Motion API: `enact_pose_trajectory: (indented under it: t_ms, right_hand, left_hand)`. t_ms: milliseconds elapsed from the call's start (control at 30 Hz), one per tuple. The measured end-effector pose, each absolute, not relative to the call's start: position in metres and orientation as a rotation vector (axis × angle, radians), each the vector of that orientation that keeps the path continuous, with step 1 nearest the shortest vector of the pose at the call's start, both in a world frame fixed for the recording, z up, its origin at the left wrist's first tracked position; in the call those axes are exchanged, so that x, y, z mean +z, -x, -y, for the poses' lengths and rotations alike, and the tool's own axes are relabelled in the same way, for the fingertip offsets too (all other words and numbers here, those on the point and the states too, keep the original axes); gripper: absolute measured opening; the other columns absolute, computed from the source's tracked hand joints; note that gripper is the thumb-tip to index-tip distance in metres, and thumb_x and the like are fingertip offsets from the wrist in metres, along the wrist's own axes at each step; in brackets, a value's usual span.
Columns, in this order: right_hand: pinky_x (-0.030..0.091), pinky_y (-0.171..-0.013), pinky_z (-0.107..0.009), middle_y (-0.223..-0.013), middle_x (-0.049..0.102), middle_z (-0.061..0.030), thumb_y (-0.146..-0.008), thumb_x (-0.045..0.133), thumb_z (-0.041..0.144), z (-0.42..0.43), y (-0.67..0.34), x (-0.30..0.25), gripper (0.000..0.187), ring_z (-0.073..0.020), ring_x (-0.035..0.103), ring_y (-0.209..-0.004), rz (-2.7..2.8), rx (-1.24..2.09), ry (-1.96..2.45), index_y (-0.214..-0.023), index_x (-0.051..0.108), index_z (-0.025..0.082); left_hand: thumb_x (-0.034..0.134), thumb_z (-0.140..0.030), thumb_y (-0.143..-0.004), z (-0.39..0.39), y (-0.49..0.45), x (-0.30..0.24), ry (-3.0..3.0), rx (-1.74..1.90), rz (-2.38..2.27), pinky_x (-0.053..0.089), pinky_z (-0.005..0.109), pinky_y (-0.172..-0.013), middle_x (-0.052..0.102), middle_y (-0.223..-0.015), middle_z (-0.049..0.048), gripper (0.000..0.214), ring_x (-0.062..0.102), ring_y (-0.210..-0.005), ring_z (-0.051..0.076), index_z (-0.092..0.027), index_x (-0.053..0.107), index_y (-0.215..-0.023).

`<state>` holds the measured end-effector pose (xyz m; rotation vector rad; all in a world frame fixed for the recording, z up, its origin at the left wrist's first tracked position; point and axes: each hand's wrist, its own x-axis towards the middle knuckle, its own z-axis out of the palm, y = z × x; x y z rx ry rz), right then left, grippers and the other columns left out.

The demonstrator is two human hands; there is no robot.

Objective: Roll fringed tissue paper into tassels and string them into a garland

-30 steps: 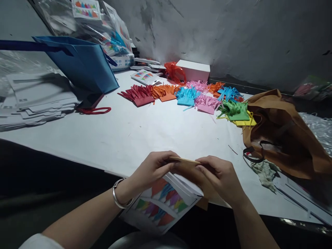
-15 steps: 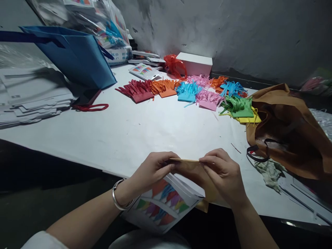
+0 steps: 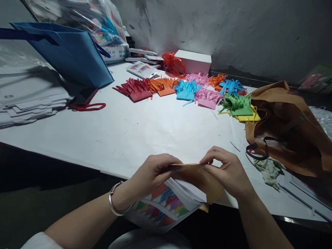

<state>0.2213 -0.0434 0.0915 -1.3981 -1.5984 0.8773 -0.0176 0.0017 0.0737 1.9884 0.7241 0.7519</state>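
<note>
At the table's near edge my left hand (image 3: 153, 172) and my right hand (image 3: 228, 171) both pinch the top edge of a tan paper piece (image 3: 207, 183), one at each end. Under the paper and my left hand lies a stack of white printed cards (image 3: 168, 204) showing rows of coloured pennants, resting over my lap. A silver bangle sits on my left wrist. Farther back on the white table (image 3: 145, 131) lie several bundles of fringed coloured paper (image 3: 186, 91) in red, orange, blue, pink, green and yellow.
A blue fabric bag (image 3: 70, 55) stands at the back left, with stacked white card sheets (image 3: 28, 100) beside it. A brown fabric bag (image 3: 287, 128) lies at the right, a crumpled rag (image 3: 268, 167) before it. A white box (image 3: 193, 62) and red plastic bag (image 3: 172, 64) sit by the wall.
My right hand has shifted slightly right along the tan paper's top edge and its fingers have risen. The view has tilted a little; the hands stay at the table edge.
</note>
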Motion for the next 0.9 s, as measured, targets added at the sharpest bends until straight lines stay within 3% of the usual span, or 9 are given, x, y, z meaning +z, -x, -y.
enact_pose_trajectory:
  t_ms: [200,633,900]
  right_hand:
    - [0.047,-0.07,-0.028,-0.082,0.068,-0.0015,-0.081,0.071,0.021,0.038,-0.232,0.095,0.006,-0.0157,0.062,-0.078,1.705,1.125,1.347,-0.082,0.077,0.024]
    - [0.051,-0.06,-0.022,-0.08,0.063,-0.0011,-0.077,0.061,0.006,0.049,-0.217,0.09,0.022,-0.0152,0.062,-0.08,1.545,0.778,1.347,-0.073,0.072,0.024]
    - [0.048,-0.051,-0.019,-0.085,0.059,-0.0035,-0.08,0.069,0.018,0.05,-0.224,0.09,0.007,-0.015,0.056,-0.078,1.56,0.881,1.392,-0.084,0.071,0.023]
  left_hand:
    - [0.052,-0.009,-0.085,-0.001,0.016,0.074,-1.991,0.739,-0.728,0.05,0.02,-0.065,0.073,-0.086,0.0036,0.023,0.066,-0.076,0.013,-0.016,0.071,-0.094]
    - [0.051,-0.008,-0.081,-0.002,0.014,0.074,-1.993,0.753,-0.738,0.052,0.022,-0.066,0.073,-0.086,0.0031,0.023,0.067,-0.076,0.013,-0.017,0.069,-0.093]
    - [0.053,-0.01,-0.082,-0.002,0.015,0.074,-1.999,0.75,-0.728,0.052,0.023,-0.066,0.074,-0.087,0.004,0.022,0.067,-0.078,0.015,-0.017,0.07,-0.094]
